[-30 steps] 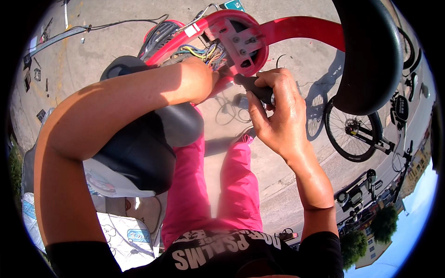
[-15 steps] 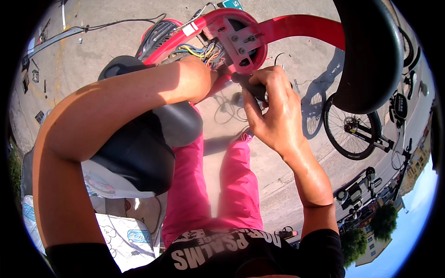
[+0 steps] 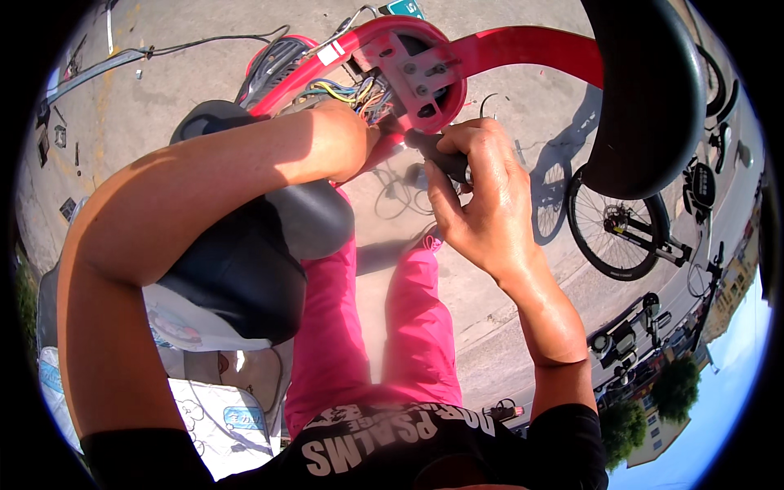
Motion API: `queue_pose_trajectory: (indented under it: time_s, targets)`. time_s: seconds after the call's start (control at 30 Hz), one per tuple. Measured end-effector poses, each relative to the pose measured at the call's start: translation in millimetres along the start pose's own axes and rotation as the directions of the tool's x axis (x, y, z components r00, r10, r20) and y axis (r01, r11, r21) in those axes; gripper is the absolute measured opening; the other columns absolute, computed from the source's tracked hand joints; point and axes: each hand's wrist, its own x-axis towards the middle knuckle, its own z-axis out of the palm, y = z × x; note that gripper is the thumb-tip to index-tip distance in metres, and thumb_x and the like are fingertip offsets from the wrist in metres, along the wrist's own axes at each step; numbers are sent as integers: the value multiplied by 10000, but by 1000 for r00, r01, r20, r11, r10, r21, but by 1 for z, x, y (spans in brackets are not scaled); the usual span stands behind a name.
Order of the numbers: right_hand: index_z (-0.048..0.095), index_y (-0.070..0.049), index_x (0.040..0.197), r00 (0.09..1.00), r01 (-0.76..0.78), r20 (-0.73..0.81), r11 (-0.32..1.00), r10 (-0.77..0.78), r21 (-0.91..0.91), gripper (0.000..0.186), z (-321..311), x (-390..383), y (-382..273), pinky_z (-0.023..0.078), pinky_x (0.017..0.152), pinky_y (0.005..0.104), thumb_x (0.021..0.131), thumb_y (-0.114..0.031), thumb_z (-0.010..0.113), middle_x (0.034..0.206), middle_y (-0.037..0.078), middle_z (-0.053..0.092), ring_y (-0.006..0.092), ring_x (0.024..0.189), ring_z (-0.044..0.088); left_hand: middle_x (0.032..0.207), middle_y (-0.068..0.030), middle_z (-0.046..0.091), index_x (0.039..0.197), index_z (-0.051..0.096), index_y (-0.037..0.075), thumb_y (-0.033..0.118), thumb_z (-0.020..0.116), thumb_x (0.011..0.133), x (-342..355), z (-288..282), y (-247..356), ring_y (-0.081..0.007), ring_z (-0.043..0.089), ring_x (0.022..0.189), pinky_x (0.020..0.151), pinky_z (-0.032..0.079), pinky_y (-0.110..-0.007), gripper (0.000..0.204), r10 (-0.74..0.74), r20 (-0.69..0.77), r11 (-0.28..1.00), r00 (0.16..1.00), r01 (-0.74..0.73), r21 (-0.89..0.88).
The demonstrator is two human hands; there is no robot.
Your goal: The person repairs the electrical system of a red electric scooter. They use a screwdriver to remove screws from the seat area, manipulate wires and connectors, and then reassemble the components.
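My right hand (image 3: pixel 487 184) is closed around a dark, roughly cylindrical tool (image 3: pixel 438 149), its kind not clear. The tool's far end points at the underside of a red scooter-like frame (image 3: pixel 523 47), by a round part carrying a grey metal bracket (image 3: pixel 418 72) with bolts. Bent across from the left, my left arm brings my left hand (image 3: pixel 349 140) to the lower edge of the frame. Its fingers are mostly hidden behind the hand and the red part. Just beyond it, a bundle of coloured wires (image 3: pixel 358 94) lies exposed inside the frame.
A black seat (image 3: pixel 245 265) sits under my left arm; another black seat (image 3: pixel 649 106) rises at upper right. Beyond that one stands a bicycle wheel (image 3: pixel 614 224). A dark cable (image 3: pixel 214 38) and small scraps lie on the concrete. A white printed cover (image 3: pixel 220 416) is at lower left.
Both hands and the tool keep nearly the same place at the frame. The whole view has shifted very slightly.
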Motion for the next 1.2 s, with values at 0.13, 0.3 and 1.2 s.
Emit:
queue_pose_trajectory:
  time_s: [0.13,0.3,1.2]
  targets:
    - [503,-21,964,1000,-14,-4,998,15,59,265,4,3,-1,481,590,427,753,41,651,853,139,534,357,707,587,1094,-150,682,1462,318,38,174,497,898,-1,1,2,-299,673,968,768,526,-406,607,1,-52,1000,999,-1,11]
    - [506,-24,970,999,-26,-18,993,28,111,271,11,2,5,480,594,425,752,39,654,860,143,526,358,709,584,1018,-144,698,1335,456,39,174,469,912,5,12,1,-298,684,919,754,524,-411,444,56,-163,998,985,-50,44]
    - [510,-14,973,1000,-6,-21,1000,6,9,303,8,-4,5,455,536,285,733,78,672,903,112,564,202,675,583,1089,-142,692,1349,446,3,145,645,793,2,12,-1,-292,676,986,797,526,-407,608,-25,-149,996,989,12,-90]
